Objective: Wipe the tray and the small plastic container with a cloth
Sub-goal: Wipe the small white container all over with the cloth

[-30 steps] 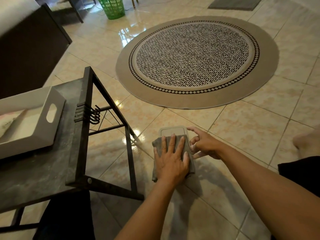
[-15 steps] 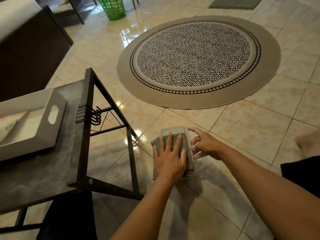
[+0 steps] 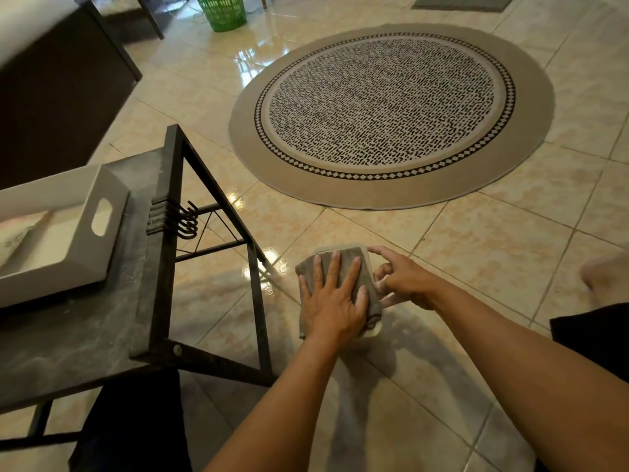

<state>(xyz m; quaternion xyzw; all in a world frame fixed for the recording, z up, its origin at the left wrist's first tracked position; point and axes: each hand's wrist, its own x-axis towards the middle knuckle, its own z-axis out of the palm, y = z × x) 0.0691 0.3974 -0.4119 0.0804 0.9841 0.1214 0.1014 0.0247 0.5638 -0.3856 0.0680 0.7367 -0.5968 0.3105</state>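
A small grey plastic container (image 3: 340, 248) is held above the tiled floor, mostly hidden under a grey cloth (image 3: 369, 291). My left hand (image 3: 332, 301) lies flat on the cloth with fingers spread, pressing it onto the container's top. My right hand (image 3: 403, 279) grips the container's right side with its fingertips. The white tray (image 3: 78, 233) with a cut-out handle sits on the dark table at the left, away from both hands.
The dark metal-framed table (image 3: 102, 335) with hooks (image 3: 185, 221) on its frame stands at the left. A round patterned rug (image 3: 391, 114) lies ahead, a green basket (image 3: 221, 10) at the back. My foot (image 3: 604, 272) shows at the right edge.
My left hand and the cloth have slid slightly forward over the container's top. My right hand stays on the container's side.
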